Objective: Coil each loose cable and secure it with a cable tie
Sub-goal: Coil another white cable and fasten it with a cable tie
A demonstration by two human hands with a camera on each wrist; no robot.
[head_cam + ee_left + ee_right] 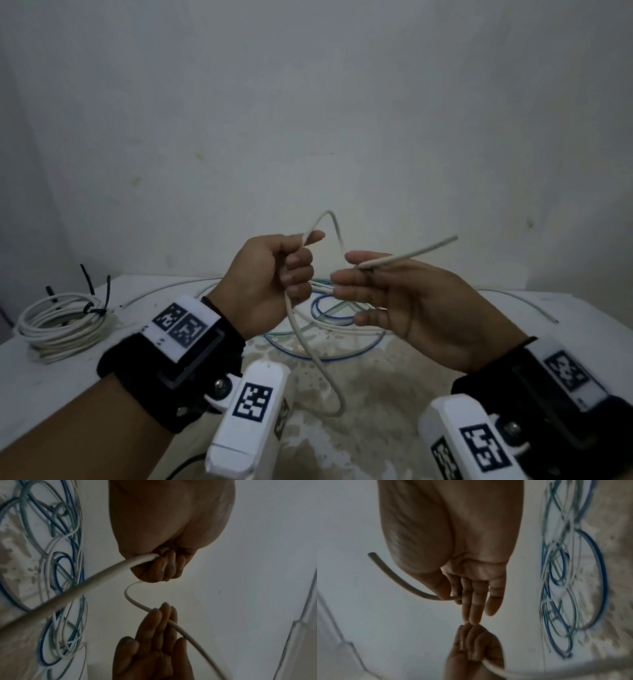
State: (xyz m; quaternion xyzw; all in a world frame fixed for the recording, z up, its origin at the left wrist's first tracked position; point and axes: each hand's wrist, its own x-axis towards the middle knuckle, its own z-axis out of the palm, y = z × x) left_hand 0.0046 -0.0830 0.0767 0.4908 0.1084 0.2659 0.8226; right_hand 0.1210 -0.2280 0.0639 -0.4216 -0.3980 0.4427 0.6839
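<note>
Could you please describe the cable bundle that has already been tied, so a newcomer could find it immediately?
Start at the white table and look to its far left corner, left of the left hand. There lies the coiled white cable, wound in neat round loops. Unlike the loose blue, green and white cables tangled mid-table, black cable ties bind it.

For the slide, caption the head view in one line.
Left hand and right hand bend a white cable above tangled loose cables.

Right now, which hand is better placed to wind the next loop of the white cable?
Probably the right hand: it pinches the white cable near its free end, while the left hand grips the long part as an anchor.
</note>
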